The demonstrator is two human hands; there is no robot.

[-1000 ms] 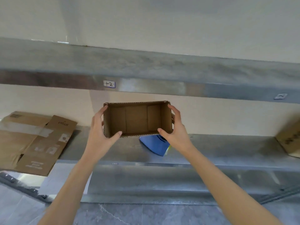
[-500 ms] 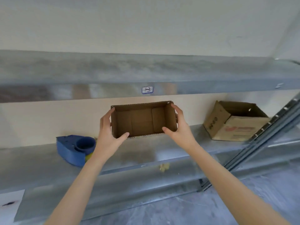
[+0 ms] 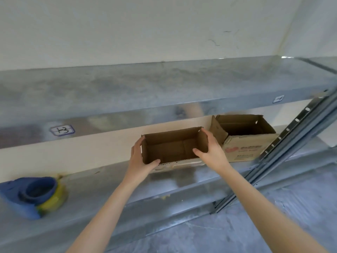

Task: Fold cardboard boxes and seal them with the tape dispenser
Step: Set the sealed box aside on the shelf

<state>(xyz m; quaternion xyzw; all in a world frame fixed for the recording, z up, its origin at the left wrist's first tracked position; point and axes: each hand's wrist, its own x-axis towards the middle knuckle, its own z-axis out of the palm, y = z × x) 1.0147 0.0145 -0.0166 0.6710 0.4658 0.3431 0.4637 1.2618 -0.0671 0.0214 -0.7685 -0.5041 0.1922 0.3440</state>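
With left grip (image 3: 140, 158) and right grip (image 3: 212, 152) each clasping an end of the small open cardboard box (image 3: 169, 148) between them, low over the shelf (image 3: 109, 187), I judge I'm setting it down; next, release and reach well left of them for the blue tape dispenser (image 3: 31, 196).

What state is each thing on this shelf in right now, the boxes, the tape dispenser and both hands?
small box, upright, open on top, unsealed, held at both ends.
left hand, grips the small box's left end.
right hand, grips the small box's right end.
larger box, open, flaps up, standing on the shelf, untouched.
tape dispenser, lying on the shelf at the left, untouched.
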